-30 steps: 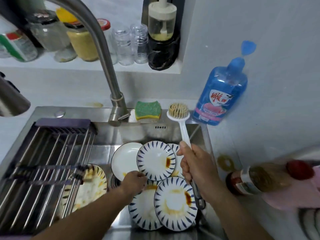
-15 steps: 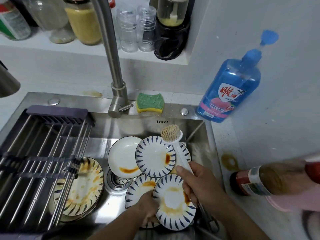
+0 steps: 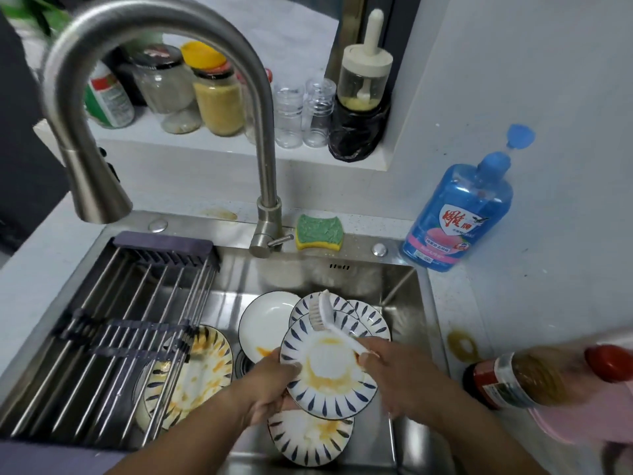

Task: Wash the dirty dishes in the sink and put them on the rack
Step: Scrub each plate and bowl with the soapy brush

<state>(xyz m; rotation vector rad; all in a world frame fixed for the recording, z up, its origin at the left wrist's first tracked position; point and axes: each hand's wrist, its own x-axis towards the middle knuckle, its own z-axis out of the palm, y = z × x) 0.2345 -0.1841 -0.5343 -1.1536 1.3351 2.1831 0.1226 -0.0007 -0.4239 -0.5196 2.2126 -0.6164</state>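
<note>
1. My left hand [image 3: 274,382] reaches into the sink [image 3: 404,303] from its near edge. Its grip is clamped on the left rim of a plate [image 3: 329,375], with the thumb on the stained face and the fingers beneath.
2. My right hand [image 3: 394,375] comes in from the sink's near right. Its grip is closed round the white handle of a brush [image 3: 325,320]. The bristle head lies at the plate's far rim; I cannot tell whether it touches.
3. The plate is held above the sink's middle, face up to me, with orange smears ringing its centre.
4. In the sink, a second plate [image 3: 308,437] lies beneath it toward the near edge, also smeared. Two more plates [image 3: 371,320] overlap toward the back right. A white dish [image 3: 267,323] sits behind the drain with an orange streak.
5. The rack [image 3: 130,303] spans the sink's left half, and a yellow plate [image 3: 202,368] lies under it.
6. A sponge [image 3: 319,233] rests on the sink's back rim. A soap bottle [image 3: 455,217] stands on the tabletop at the sink's back right corner.
</note>
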